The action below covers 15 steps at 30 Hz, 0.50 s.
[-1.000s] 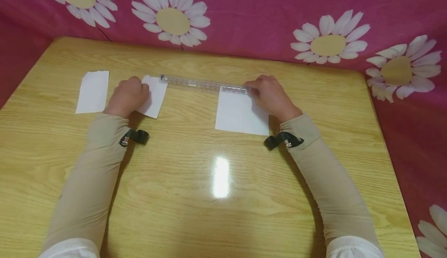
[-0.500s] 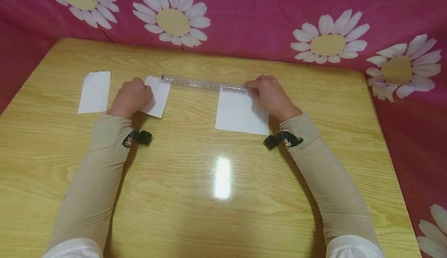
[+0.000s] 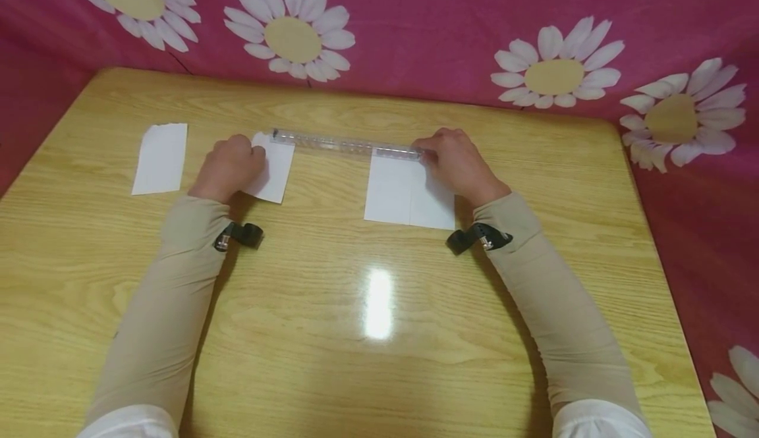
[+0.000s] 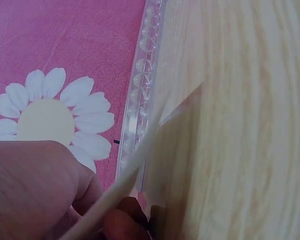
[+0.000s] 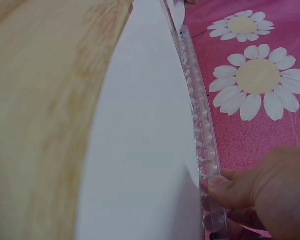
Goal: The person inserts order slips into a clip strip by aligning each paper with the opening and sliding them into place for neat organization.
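My left hand [image 3: 228,168] pinches a small white sheet of paper [image 3: 273,174] by its left side; in the left wrist view the sheet [image 4: 121,186] stands edge-on between thumb and fingers. A long clear plastic strip [image 3: 332,143], with a row of round shapes along it, lies across the far part of the table. Its left end is at the held sheet's top edge. My right hand [image 3: 461,164] grips the strip's right end, thumb on top in the right wrist view. Under that end, white paper [image 3: 388,191] with a line down its middle lies flat, partly shaded by my hand.
Another white sheet [image 3: 160,160] with an uneven top edge lies left of my left hand. The wooden table [image 3: 332,280] reaches back to a pink cloth [image 3: 415,29] printed with daisies. Black straps with small devices are on both wrists.
My left hand has shifted slightly right, carrying its sheet farther under or against the strip's left end. The right hand and the strip have stayed nearly still.
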Tool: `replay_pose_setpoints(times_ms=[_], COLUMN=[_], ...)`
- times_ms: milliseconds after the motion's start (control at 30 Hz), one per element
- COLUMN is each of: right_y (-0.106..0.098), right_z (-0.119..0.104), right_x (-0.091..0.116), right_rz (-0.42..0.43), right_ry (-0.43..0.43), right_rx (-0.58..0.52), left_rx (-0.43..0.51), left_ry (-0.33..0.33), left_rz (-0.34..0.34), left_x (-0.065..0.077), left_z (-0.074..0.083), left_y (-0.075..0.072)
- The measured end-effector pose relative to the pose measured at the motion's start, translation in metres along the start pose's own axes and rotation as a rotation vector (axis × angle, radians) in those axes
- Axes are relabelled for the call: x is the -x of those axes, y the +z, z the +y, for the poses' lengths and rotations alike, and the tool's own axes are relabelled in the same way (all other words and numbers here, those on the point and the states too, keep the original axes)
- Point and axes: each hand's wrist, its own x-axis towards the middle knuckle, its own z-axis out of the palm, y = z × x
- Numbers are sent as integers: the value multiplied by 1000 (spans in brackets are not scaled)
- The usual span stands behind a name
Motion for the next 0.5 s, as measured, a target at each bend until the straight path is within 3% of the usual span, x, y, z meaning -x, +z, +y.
replay_pose_setpoints(times_ms=[500], right_y=[1], right_z=[1], right_x=[-1], right_rz=[8], right_ry=[-13], right_rx=[0], left_rx=[-12], left_ry=[1], left_rz=[11], left_x=[-2], left_z=[9], left_y=[4])
